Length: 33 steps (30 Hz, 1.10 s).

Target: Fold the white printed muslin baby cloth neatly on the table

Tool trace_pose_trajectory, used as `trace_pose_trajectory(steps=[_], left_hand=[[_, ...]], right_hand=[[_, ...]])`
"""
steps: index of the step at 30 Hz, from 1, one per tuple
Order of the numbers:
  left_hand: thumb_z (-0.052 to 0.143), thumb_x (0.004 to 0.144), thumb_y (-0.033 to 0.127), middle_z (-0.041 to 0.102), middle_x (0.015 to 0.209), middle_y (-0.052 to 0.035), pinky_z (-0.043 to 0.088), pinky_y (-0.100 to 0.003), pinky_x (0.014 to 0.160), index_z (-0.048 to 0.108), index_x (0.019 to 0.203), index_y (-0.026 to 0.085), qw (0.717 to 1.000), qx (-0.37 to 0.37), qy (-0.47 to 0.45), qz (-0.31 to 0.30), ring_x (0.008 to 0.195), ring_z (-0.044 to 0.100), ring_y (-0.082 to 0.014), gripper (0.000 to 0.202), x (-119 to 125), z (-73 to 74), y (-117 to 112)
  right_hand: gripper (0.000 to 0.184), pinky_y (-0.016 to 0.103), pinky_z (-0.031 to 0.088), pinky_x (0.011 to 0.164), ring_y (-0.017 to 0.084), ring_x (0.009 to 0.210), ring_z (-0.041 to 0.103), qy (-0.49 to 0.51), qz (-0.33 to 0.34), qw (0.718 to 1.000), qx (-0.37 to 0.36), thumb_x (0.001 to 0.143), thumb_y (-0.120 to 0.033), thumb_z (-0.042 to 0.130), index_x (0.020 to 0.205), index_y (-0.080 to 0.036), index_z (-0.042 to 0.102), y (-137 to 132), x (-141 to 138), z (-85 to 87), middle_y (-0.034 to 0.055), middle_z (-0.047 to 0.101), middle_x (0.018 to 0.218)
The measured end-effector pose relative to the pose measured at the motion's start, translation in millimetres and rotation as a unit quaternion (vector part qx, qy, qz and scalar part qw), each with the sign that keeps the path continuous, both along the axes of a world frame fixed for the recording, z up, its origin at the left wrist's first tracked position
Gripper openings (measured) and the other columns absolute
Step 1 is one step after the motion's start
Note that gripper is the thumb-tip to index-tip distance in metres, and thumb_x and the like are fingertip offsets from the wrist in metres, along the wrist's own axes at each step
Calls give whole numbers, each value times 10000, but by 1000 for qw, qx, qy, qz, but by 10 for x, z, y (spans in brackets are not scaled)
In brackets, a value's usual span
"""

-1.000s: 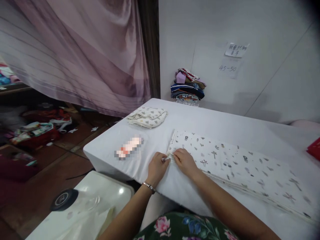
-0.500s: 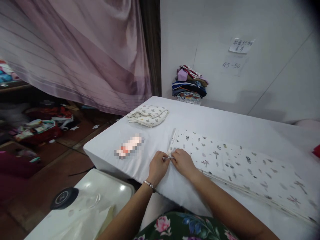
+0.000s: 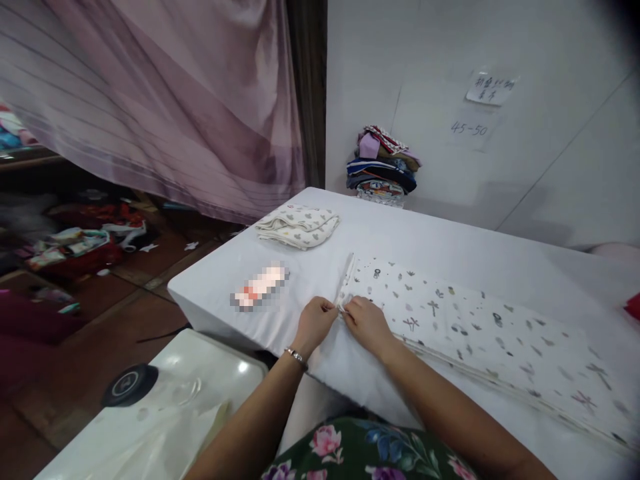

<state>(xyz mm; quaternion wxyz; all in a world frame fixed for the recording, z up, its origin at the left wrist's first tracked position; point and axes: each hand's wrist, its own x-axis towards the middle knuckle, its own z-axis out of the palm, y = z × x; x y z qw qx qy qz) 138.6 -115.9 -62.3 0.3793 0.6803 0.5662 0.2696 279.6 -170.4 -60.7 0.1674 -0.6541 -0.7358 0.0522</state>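
A long white cloth with small dark prints (image 3: 475,333) lies folded flat on the white-covered table (image 3: 425,247). Both hands meet at its near left corner. My left hand (image 3: 315,325), with a bracelet on the wrist, pinches the corner edge with closed fingers. My right hand (image 3: 367,323) presses and pinches the same corner from the right side. The fingertips of the two hands almost touch.
A smaller folded printed cloth (image 3: 299,225) lies at the table's far left. A blurred small object (image 3: 260,289) sits left of my hands. A pile of folded clothes (image 3: 384,167) stands against the white wall. A pink curtain (image 3: 150,100) hangs left; a white appliance (image 3: 165,407) is below.
The hands stay on the cloth corner with only small finger shifts. The view has drifted slightly, so the scene sits a little higher and to the right.
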Motion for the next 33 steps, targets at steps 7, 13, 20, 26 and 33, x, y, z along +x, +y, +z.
trace_pose_trajectory(steps=[7,13,20,26,33], left_hand=[[560,657,233,622,673,3,391,-255,616,598,664,185,1000,-9,0,-7,648,552,-132,61,5,-5,-34],[537,713,357,630,692,-11,413,-268,643,626,696,179,998,-10,-54,-22,680,557,-149,200,-69,-18,18],[559,719,349,630,767,-12,405,-277,653,629,828,197,999,41,9,-17,673,554,-142,199,-170,-16,-94],[545,746,378,635,814,-6,396,-269,668,625,813,207,997,33,-3,-65,669,541,-128,201,-55,38,-211],[534,750,374,534,741,4,340,-253,612,590,642,193,994,62,77,-53,658,506,-115,218,8,57,-189]], right_hand=[[183,286,370,724,192,861,488,-37,-7,999,8,847,-349,518,855,-176,579,-43,-74,1,67,552,896],[229,242,360,616,137,684,499,185,-75,980,25,854,-343,476,698,-189,541,48,50,-68,-1,536,710],[285,227,316,513,123,548,443,376,-133,917,4,790,-419,502,618,-193,522,74,163,-107,-40,465,539],[260,232,332,542,127,584,455,340,-110,934,21,788,-411,510,656,-193,562,61,141,-131,-26,508,599],[252,235,355,571,125,610,473,305,-88,947,54,844,-365,469,673,-191,533,32,146,-145,-15,521,648]])
